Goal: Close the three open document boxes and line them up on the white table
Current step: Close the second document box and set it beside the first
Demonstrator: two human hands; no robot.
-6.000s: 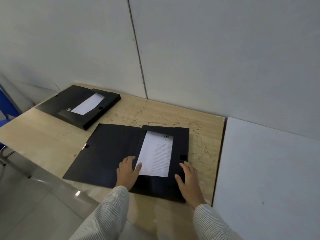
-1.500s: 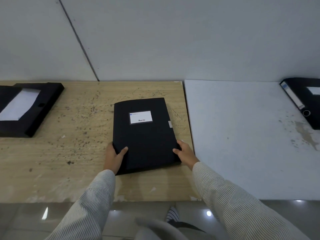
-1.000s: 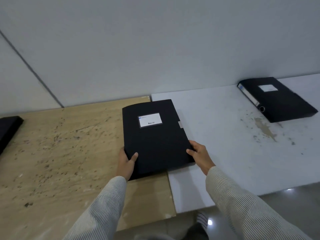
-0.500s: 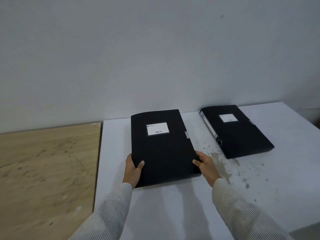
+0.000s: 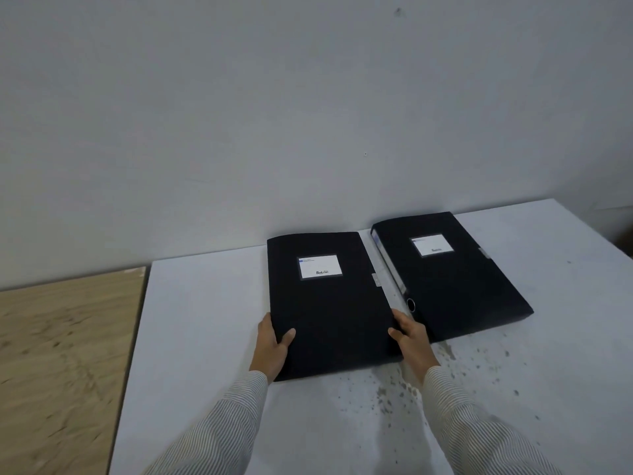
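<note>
A closed black document box (image 5: 329, 303) with a white label lies flat on the white table (image 5: 205, 337). My left hand (image 5: 272, 347) grips its near left edge, thumb on top. My right hand (image 5: 411, 337) grips its near right edge. Just to the right lies a second closed black document box (image 5: 455, 282) with a white label, its spine facing the held box. A narrow gap separates the two. No third box is in view.
A wooden table (image 5: 61, 354) adjoins the white table on the left. A plain grey wall runs behind both. Dark stains speckle the white surface near my right sleeve (image 5: 479, 426).
I closed the box on the wooden table, then carried it rightward onto the white table. Over the last half second it has come closer to the second box.
</note>
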